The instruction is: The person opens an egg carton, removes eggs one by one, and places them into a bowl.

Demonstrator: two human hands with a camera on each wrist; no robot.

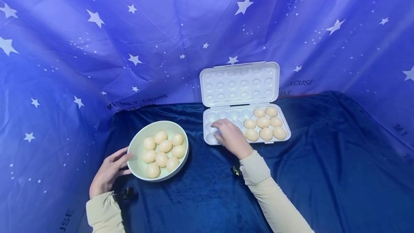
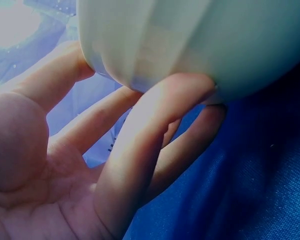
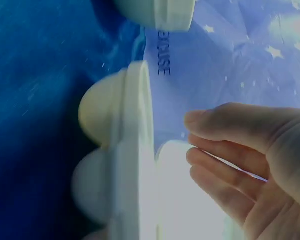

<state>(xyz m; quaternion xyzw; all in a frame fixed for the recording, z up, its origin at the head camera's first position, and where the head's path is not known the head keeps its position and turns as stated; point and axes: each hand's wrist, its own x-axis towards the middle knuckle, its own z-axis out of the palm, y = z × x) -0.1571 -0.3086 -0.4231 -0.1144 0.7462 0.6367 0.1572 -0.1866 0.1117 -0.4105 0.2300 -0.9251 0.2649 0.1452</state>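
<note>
A pale green bowl [image 1: 136,161] holds several light brown eggs [image 1: 165,146]. At its left side, my left hand [image 1: 108,172] grips the bowl, one digit at the rim; the left wrist view shows bent fingers against the outer wall [image 2: 140,45]. A white egg carton [image 1: 262,141] lies with its lid [image 1: 240,83] raised. Several eggs [image 1: 266,133] fill its right part, while cups to the left hold none. My right hand [image 1: 231,137] hovers over the carton's left part, hiding some cups. In the right wrist view its fingers [image 3: 225,182] are relaxed with nothing between them.
Dark blue cloth [image 1: 200,197] covers the table, with bowl on the left and carton to the right. Behind them hangs a blue-purple curtain [image 1: 181,28] with white stars. A dark strap-on device [image 1: 124,194] sits at the left wrist.
</note>
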